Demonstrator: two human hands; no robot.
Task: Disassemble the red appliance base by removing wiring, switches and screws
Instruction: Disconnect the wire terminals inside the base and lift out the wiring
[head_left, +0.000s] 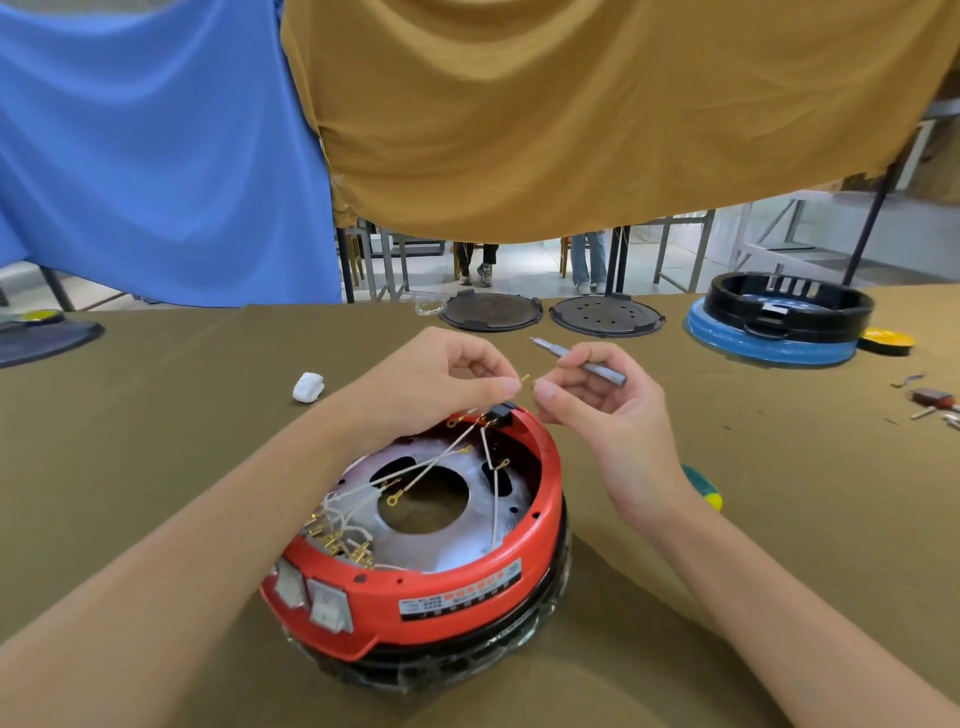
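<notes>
Left hand pinches brass terminal, right hand grips screwdriver; yank too hard, you snap wire off black switch.

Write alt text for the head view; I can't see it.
Above a red appliance base with loose white wires, the left hand pinches a small brass terminal. The right hand holds a grey screwdriver.
</notes>
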